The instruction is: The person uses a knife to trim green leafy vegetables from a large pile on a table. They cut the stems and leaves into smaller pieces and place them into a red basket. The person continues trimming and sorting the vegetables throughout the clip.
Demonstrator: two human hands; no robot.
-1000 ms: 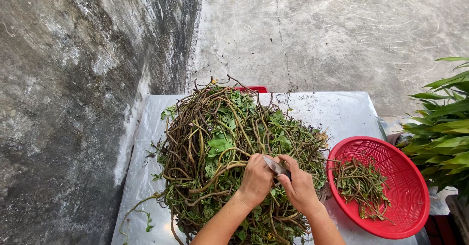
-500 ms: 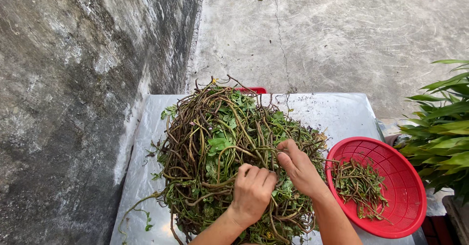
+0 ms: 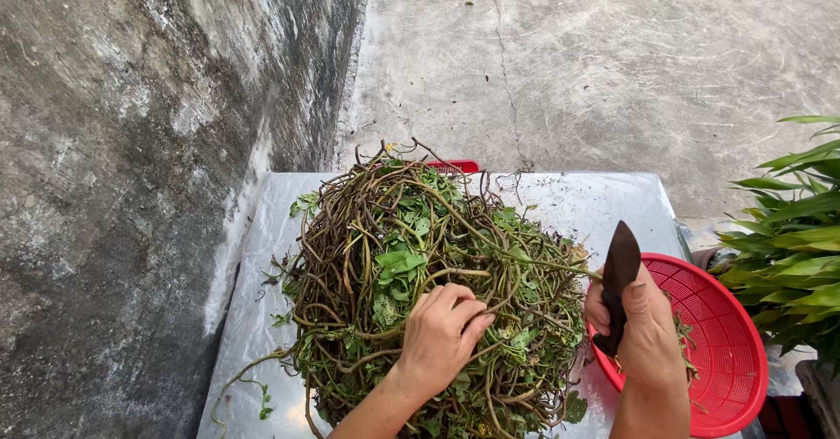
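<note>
From the head camera I see a big tangled heap of vines (image 3: 411, 273), brownish stems mixed with green leaves, piled on a table (image 3: 595, 203) covered in a shiny silver sheet. The heap fills most of the table's middle and left, with a few stray stems trailing off toward the near left corner.

My left hand (image 3: 442, 334) rests on the near side of the heap, fingers curled into the stems, its grip closed on a bunch of them. My right hand (image 3: 647, 330) is raised just right of the heap, over the near rim of a red basket (image 3: 735, 334); its grip is clamped on the handle of a dark knife (image 3: 619, 273), the blade pointing up and away from me. One long stem runs from the heap toward that hand.

The red basket is round and perforated, sitting at the table's right edge, touching the heap's side. A few cut green pieces show at its near left, mostly hidden behind my right hand; the rest of its floor is bare mesh. Another red container's rim (image 3: 455, 166) peeks out behind the heap; its contents are hidden.

A leafy potted plant (image 3: 796, 238) stands right of the basket, a rough concrete wall (image 3: 131, 141) on the left.
</note>
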